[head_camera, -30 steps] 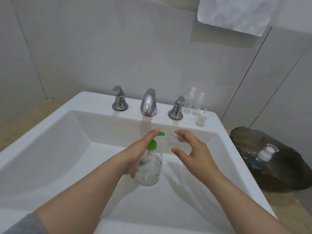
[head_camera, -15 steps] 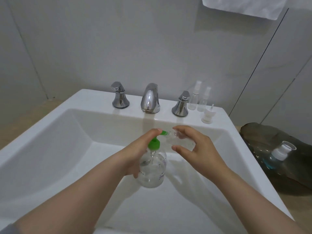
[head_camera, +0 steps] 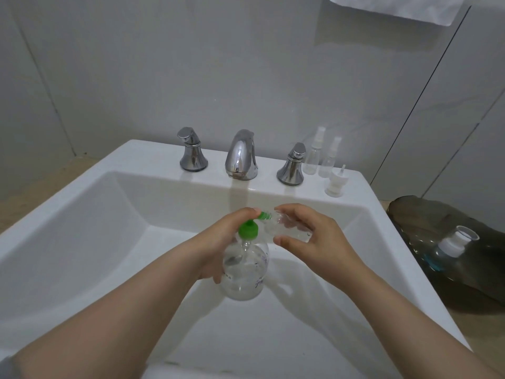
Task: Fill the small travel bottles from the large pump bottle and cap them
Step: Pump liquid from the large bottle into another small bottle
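Nearest the camera, two bare forearms reached in over the white ceramic sink (head_camera: pixel 82 236), whose glazed walls were smooth and squared. The step in hand looked like the filling of one small bottle. The left hand (head_camera: pixel 218 244) was wrapped round the shoulder of the pump bottle (head_camera: pixel 246 272), with a fingertip lying on top of the green pump head (head_camera: pixel 248 232). The bottle was a rounded, clear plastic one, partly full of a colourless liquid and held above the basin floor. The right hand (head_camera: pixel 322 242) grasped a clear travel bottle (head_camera: pixel 284 228) between thumb and curled fingers. It was tipped almost onto its side, with its open mouth at the tip of the green nozzle. How much had gone in could not be told, since both plastic and liquid were see-through.

The next move probably called for a firm press on the pump while mouth and nozzle stayed lined up. The thin-walled bottle would then need to be righted before capping. A slip would only have dripped into the basin.

Farther back on the ledge stood a polished chrome faucet (head_camera: pixel 241 155) between two flared chrome handles (head_camera: pixel 192 154). To their right stood two slim capped spray bottles (head_camera: pixel 314 153), transparent and upright. A loose spray cap (head_camera: pixel 336 181) rested just in front of them, probably the one for the bottle in hand. Beyond the sink's right edge lay a large dark water jug (head_camera: pixel 464 269) with a white collar. Behind all this rose grey wall panels, and a white towel (head_camera: pixel 396 9) hung at the top.
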Action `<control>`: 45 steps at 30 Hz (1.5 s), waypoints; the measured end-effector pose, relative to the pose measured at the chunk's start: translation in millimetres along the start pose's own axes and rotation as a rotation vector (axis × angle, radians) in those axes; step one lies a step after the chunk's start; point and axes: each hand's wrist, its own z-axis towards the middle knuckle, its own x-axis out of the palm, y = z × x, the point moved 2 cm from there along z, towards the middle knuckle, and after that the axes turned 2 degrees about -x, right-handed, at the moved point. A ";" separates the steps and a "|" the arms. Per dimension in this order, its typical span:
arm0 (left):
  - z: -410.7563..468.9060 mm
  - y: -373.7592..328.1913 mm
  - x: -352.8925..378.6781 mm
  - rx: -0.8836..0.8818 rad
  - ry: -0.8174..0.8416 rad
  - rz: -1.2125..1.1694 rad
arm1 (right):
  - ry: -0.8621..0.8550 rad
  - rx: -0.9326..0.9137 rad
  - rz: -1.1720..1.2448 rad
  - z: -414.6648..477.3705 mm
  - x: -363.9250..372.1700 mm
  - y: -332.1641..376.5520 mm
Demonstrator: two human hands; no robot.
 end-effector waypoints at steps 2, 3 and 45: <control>-0.4 0.2 -0.1 -0.010 0.008 0.009 | -0.006 0.004 0.017 0.3 -1.2 1.5; 0.0 0.5 -0.5 -0.017 0.014 0.006 | -0.011 0.006 0.028 0.6 -1.9 2.4; -7.4 -1.5 3.9 -0.039 0.001 0.015 | -0.019 0.029 0.113 -0.1 -4.2 5.6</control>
